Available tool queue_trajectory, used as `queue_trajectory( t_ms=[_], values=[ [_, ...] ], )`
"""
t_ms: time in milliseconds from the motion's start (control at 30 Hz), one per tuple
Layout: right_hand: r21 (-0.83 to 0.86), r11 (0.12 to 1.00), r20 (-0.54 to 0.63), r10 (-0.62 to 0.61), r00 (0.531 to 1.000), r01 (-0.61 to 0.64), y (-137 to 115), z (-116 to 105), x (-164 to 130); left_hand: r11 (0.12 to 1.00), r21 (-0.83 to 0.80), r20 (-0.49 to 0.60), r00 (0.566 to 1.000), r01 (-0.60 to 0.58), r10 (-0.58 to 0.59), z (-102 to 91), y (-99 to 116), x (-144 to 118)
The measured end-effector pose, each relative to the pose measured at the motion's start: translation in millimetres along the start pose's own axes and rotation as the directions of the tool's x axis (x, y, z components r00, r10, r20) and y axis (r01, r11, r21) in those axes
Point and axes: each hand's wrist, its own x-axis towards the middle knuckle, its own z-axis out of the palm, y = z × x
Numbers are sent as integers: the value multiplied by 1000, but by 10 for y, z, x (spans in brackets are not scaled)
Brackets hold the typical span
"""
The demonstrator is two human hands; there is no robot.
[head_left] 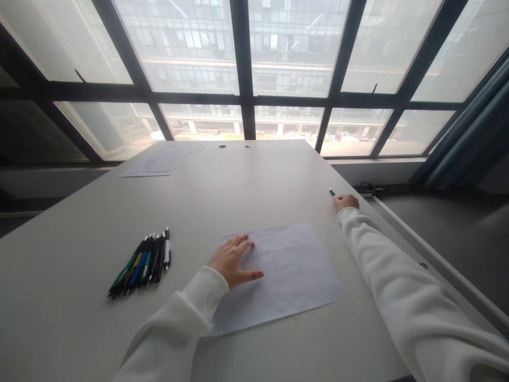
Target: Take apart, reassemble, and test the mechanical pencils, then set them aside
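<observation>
The sheet of paper (pixel 284 273) lies flat on the grey table (pixel 258 175), close to the near edge and a little to the right of the middle. Everything else can be placed from it. The left hand (pixel 233 260) rests on the sheet's left part, palm down, fingers spread and flat, pinning it rather than gripping it. The right hand (pixel 345 202) is off the sheet, beyond its far right corner and near the table's right edge. It is curled around a dark pen (pixel 332 192), whose tip pokes out past the knuckles, so that hand is closed on the pen. Both arms are in loose white sleeves.

To the left of the sheet, well apart from it, a row of pens (pixel 142 262) lies side by side, dark-barrelled with green, blue and yellow among them. Far beyond the sheet, towards the window (pixel 242 58), more paper (pixel 163 159) lies at the table's back left.

The sheet looks thin and limp, with faint creases. I judge it very light, ready to slide on the smooth tabletop and easy to wrinkle or tear. A flat palm holds it best. To lift it, a corner or the free right edge seems the place to pinch.
</observation>
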Motion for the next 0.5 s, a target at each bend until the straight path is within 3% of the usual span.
queue_trajectory(
  t_ms=[333, 400, 500],
  values=[
    [101, 995, -54, 33, 998, -27, -50, -223, -82, 1000, -14, -35, 999, -13, 13, 10, 1, 4],
    [136, 991, -65, -5, 998, 13, -101, -317, -154, 1000, -20, -52, 999, -12, 11, 12, 12, 4],
    [222, 959, -145, -146, 979, 176, -227, -477, -342, 1000, -29, -72, 997, -11, 9, 15, 37, -2]
  ],
)
